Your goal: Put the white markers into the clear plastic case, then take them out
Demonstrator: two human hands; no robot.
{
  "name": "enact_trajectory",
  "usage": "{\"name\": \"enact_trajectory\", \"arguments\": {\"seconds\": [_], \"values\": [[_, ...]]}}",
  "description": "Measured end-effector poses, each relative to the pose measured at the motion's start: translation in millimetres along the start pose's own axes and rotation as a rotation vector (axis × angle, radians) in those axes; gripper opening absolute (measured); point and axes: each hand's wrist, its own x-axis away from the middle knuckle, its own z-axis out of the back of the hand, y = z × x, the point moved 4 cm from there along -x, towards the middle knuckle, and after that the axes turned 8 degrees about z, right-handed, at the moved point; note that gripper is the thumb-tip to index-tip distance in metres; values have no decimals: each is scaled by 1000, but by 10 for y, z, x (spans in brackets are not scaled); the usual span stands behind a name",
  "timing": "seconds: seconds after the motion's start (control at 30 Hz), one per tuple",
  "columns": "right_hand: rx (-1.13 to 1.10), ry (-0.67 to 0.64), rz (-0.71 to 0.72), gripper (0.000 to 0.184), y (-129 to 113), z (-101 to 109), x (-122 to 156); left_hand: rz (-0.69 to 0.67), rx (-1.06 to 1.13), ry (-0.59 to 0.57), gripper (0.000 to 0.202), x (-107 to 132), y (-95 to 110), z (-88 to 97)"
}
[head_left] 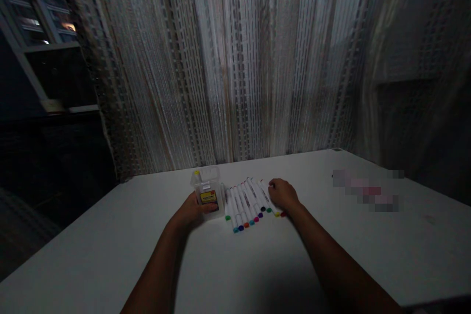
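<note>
A clear plastic marker box (206,187) with a yellow label stands on the white table (257,265). My left hand (193,211) grips its lower near side, thumb across the label. One marker with a yellow cap stands inside the box. Right of the box, several white markers (246,203) with coloured caps lie side by side in a row. My right hand (283,194) rests on the right end of that row, fingers curled over the outermost markers; whether it pinches one is hidden.
A pale sheer curtain (235,59) hangs close behind the table's far edge. A dark window (40,34) shows at the upper left. A blurred pinkish patch (368,190) lies on the table at the right.
</note>
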Motion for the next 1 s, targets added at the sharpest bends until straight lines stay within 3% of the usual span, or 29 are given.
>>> {"name": "enact_trajectory", "arguments": {"seconds": [0.13, 0.33, 0.57, 0.73, 0.87, 1.0], "values": [[20, -13, -53, 33, 40, 88, -5, -11, -7, -4, 35, 0, 8, 5], [80, -130, 21, 21, -181, 45, 106, -44, 53, -25, 40, -20, -24, 21], [269, -186, 16, 28, -274, 96, 156, -72, 108, -39, 45, -20, -14, 21], [297, -120, 34, 22, -307, 163, 182, -96, 136, -62, 46, -33, -38, 31], [221, -16, 119, 21, -384, 480, 149, -97, 199, -73, 52, -55, -74, 35], [-86, 100, 329, 23, -738, 1042, 99, -91, 226, -75, 55, -51, -80, 20]]}}
